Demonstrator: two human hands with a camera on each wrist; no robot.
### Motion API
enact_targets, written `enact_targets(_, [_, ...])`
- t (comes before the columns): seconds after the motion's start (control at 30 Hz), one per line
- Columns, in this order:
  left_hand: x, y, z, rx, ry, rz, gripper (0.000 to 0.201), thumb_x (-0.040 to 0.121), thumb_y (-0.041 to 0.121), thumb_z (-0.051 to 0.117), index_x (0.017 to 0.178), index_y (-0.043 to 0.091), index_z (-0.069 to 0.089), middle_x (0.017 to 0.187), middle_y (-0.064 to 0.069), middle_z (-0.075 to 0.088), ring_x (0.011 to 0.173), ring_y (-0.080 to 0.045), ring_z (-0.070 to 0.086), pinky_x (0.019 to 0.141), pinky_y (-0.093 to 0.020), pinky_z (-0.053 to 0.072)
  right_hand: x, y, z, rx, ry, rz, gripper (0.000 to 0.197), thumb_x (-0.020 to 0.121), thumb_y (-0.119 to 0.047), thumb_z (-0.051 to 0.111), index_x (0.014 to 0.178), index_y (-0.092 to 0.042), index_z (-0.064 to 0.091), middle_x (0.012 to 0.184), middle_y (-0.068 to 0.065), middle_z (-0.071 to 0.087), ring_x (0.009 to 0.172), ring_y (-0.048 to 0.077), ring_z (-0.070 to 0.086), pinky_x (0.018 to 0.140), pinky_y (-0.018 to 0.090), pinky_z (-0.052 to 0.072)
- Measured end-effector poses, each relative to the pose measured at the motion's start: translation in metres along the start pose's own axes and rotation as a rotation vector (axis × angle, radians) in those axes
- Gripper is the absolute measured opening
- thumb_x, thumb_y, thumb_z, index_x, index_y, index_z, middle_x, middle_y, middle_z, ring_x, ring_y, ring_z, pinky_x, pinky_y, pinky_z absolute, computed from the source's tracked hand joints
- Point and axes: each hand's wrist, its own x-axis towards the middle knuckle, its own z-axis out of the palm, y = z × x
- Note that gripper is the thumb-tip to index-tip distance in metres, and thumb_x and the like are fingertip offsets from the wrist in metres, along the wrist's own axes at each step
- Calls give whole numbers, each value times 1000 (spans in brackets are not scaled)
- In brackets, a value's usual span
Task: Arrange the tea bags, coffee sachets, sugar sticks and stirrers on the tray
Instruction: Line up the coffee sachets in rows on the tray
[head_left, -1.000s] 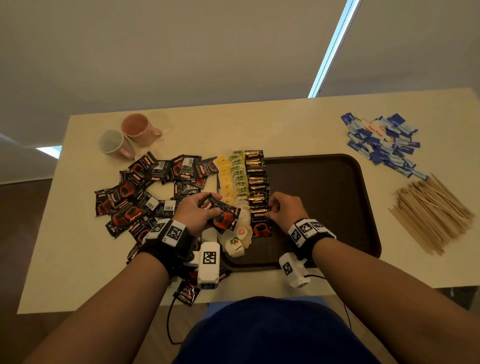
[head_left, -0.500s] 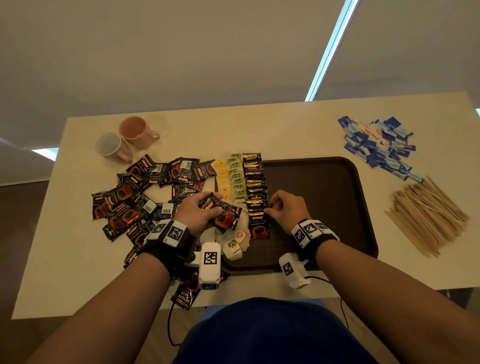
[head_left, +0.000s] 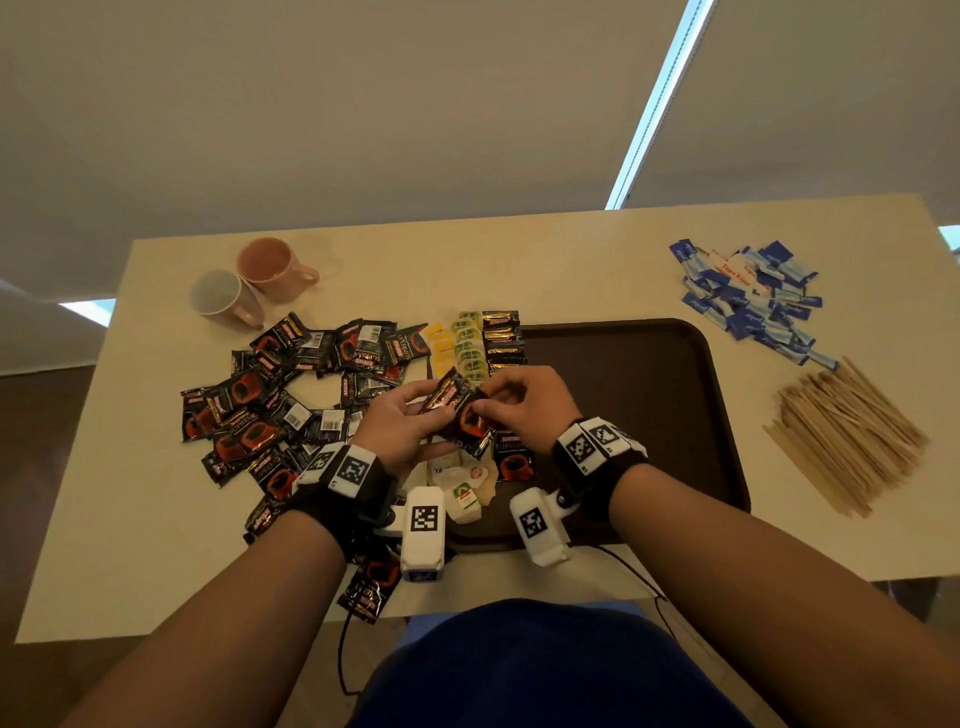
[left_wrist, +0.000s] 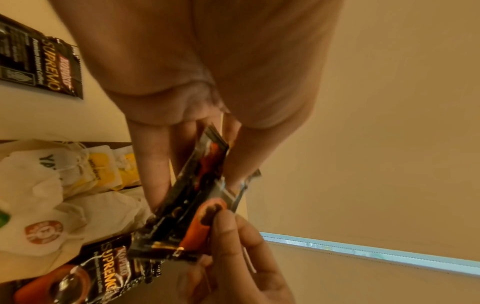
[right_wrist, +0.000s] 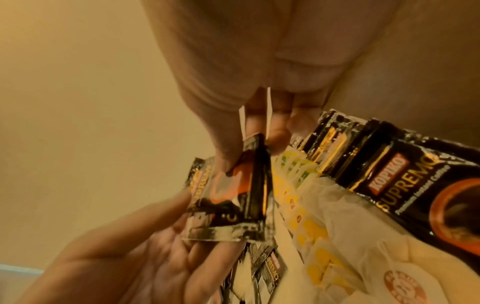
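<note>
Head view: left hand (head_left: 400, 421) and right hand (head_left: 524, 408) both pinching coffee sachets (head_left: 460, 413) above the tray (head_left: 649, 395) edge. Left wrist: sachets clamped between thumb and fingers (left_wrist: 153, 164). Right wrist: fingertips (right_wrist: 228, 152) nipping top sachet's corner.

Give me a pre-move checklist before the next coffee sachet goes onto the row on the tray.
1. Left hand grips the coffee sachets: ok.
2. Right hand pinches one sachet of them: ok.
3. That sachet fully parted from the others: cannot tell.
4. Sachet row on the tray lies neat: ok.
5. Bare tray right of the row: ok.
6. Sugar sticks and stirrers on the tray: not ok, both on the table.
</note>
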Motion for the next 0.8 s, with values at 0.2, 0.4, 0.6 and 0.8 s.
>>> enact_targets(0.2, [2,-6,-5,63,91,30,34,93,-11,55,109,18,62,112,-10,70,95,-21,71,68,-35,61,-12,17,-19,180,108,159,6,85,-13,75,86,-18,71,84,2,71,72,9,64,66,23,53])
enact_targets(0.4, [4,-14,-7,101,141,5,35,94,-10,55,103,24,62,115,-9,66,107,-28,66,81,-43,60,-33,45,-31,194,-5,357,12,91,-5,66,102,-7,65,90,14,72,70,19,69,60,25,56])
enact_targets(0.6, [0,-18,-8,134,123,-9,33,94,-8,56,115,16,63,122,-11,65,107,-29,67,73,-38,62,-48,75,-22,-92,-25,449,7,88,-16,72,93,-19,68,88,2,71,78,13,68,63,22,51])
enact_targets(0.8, [-6,-18,-8,138,126,1,33,94,-10,55,116,15,61,119,-10,65,106,-29,67,67,-33,61,-45,87,-12,-181,2,476,5,86,-22,74,89,-24,70,83,-3,71,79,11,66,68,23,50])
